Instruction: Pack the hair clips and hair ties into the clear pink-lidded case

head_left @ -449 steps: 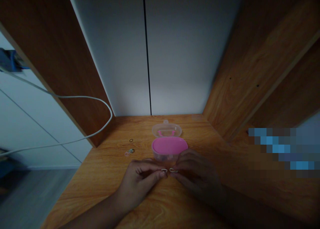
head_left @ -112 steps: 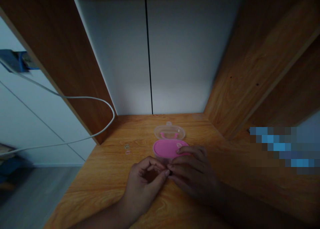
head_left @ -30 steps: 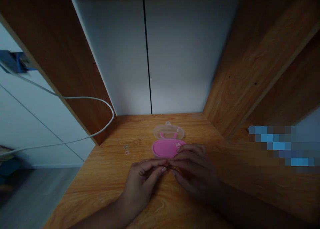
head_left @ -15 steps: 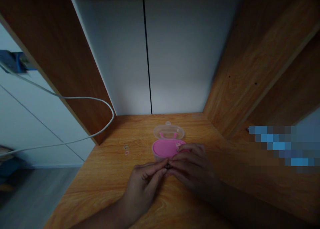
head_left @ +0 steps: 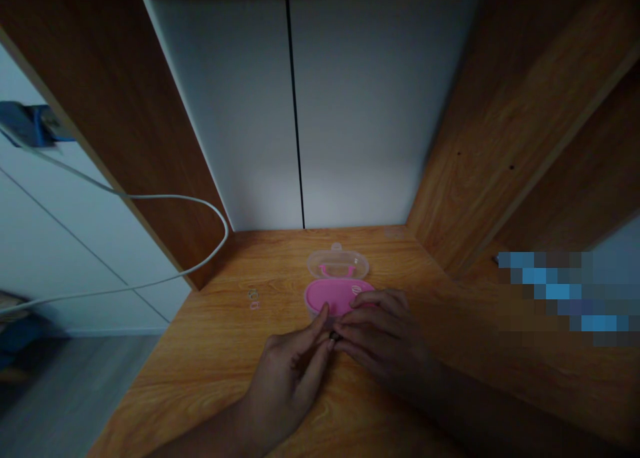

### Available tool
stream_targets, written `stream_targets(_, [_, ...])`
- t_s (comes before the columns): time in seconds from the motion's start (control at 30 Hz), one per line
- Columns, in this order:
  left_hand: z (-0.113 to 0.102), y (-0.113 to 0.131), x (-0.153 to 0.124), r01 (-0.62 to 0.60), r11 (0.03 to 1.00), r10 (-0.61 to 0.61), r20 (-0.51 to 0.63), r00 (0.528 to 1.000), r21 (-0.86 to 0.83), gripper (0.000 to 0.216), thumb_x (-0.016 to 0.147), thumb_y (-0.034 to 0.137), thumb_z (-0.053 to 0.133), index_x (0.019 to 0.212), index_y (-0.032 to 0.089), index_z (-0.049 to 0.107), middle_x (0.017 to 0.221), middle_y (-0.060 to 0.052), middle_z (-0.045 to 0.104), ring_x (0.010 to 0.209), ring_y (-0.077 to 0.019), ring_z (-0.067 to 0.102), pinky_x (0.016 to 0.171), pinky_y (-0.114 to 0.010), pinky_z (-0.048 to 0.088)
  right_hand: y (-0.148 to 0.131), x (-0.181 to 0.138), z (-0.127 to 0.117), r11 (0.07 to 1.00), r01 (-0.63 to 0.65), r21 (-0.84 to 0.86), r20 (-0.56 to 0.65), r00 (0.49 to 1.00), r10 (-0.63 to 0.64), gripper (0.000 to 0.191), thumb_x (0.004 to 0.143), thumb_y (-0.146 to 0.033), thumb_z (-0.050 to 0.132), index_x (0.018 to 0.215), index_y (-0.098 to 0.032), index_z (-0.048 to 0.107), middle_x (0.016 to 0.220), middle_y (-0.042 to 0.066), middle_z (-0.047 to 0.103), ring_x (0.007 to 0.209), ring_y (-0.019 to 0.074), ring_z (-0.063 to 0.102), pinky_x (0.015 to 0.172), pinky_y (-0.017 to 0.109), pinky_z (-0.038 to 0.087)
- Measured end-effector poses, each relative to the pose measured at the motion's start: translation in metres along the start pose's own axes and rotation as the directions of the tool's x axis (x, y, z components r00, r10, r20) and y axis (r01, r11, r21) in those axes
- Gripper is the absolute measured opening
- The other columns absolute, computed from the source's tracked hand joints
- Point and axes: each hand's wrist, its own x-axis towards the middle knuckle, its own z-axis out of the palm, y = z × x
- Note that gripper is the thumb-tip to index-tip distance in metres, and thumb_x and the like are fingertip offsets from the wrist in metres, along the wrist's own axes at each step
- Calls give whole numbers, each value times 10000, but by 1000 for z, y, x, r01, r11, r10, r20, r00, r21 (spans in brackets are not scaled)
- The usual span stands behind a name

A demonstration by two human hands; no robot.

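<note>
Both hands meet over the table in front of an oval box [head_left: 325, 295] with a pink inner surface and a clear body. Its clear lid [head_left: 337, 263] with a pink handle lies swung open behind it. My right hand [head_left: 387, 328] pinches a small dark object [head_left: 334, 337], too small and dim to name. A pale small piece [head_left: 355, 290] rests on the pink surface near the right fingers. My left hand [head_left: 293, 368] touches the dark object with one lower fingertip, while an upper finger is lifted away from it. Whether the left hand grips it is unclear.
Two small looped pieces, one greenish [head_left: 253, 294] and one pink [head_left: 255, 305], lie on the wooden table [head_left: 210, 345] left of the box. A white cable [head_left: 200, 201] hangs in a loop at the left. Wooden side panels and a white back panel [head_left: 360, 145] enclose the table.
An upper finger of my left hand has lifted off the small dark object and spread upward toward the box. The right hand has barely moved and stays closed around it.
</note>
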Motion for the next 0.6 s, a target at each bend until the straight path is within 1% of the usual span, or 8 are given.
stream_targets(0.13, [-2, 5, 0, -30, 999, 28, 38, 999, 42, 526, 975, 157, 463, 1489, 251, 407, 936, -34, 757, 801, -155, 725, 781, -258, 585, -3, 3, -2, 1000, 5, 22, 8, 1000, -5, 134, 857, -267, 740, 981, -257, 692, 897, -28, 769, 917, 190, 635, 820, 379, 448])
stream_targets(0.23, [-4, 7, 0, -73, 996, 71, 43, 997, 46, 540, 970, 135, 451, 1494, 249, 396, 852, -20, 732, 705, -136, 689, 779, -265, 582, -6, 5, -5, 996, -19, 85, -46, 999, 23, 153, 819, -186, 745, 946, -244, 685, 845, -24, 756, 896, 192, 638, 816, 380, 468])
stream_targets(0.33, [-5, 6, 2, -181, 983, 182, -2, 983, 21, 565, 944, 101, 478, 1484, 255, 410, 857, -19, 727, 715, -127, 680, 753, -243, 572, -1, 5, -6, 986, -115, 120, -128, 983, 131, 161, 774, -174, 751, 897, -254, 685, 814, -8, 729, 887, 208, 644, 821, 395, 492])
stream_targets(0.4, [-6, 3, 3, -245, 969, 245, -51, 968, 11, 568, 928, 78, 487, 1466, 251, 435, 884, -25, 727, 761, -126, 686, 740, -225, 559, 7, 3, -4, 963, -246, 112, -161, 951, 262, 156, 754, -191, 760, 875, -261, 692, 923, 24, 709, 946, 232, 638, 851, 427, 498])
stream_targets(0.43, [-7, 1, 4, -263, 965, 263, -73, 962, 14, 559, 923, 70, 487, 1453, 246, 453, 881, -25, 725, 765, -123, 684, 733, -219, 552, 11, 1, -3, 941, -319, 109, -185, 924, 335, 134, 760, -197, 752, 864, -263, 698, 991, 41, 689, 985, 244, 631, 870, 446, 497])
stream_targets(0.5, [-9, -1, 5, -255, 966, 258, -107, 960, 41, 527, 918, 65, 485, 1416, 233, 494, 844, -20, 708, 746, -119, 667, 717, -217, 538, 19, -1, 0, 879, -464, 108, -201, 856, 476, 74, 773, -235, 742, 835, -260, 710, 1115, 67, 629, 1048, 263, 618, 903, 478, 494])
stream_targets(0.57, [-12, -4, 5, -226, 969, 239, -155, 959, 98, 469, 913, 76, 496, 1356, 221, 547, 784, -8, 673, 686, -113, 631, 661, -209, 513, 25, -3, 3, 828, -552, 102, -186, 807, 561, 53, 763, -281, 749, 787, -253, 711, 1180, 83, 581, 1103, 289, 596, 944, 519, 477])
stream_targets(0.6, [-14, -5, 5, -206, 969, 229, -182, 956, 137, 434, 909, 86, 505, 1317, 217, 575, 761, -3, 654, 654, -111, 608, 629, -205, 495, 26, -4, 4, 811, -576, 102, -172, 793, 585, 66, 756, -297, 751, 765, -250, 707, 1193, 87, 567, 1123, 300, 584, 962, 538, 465])
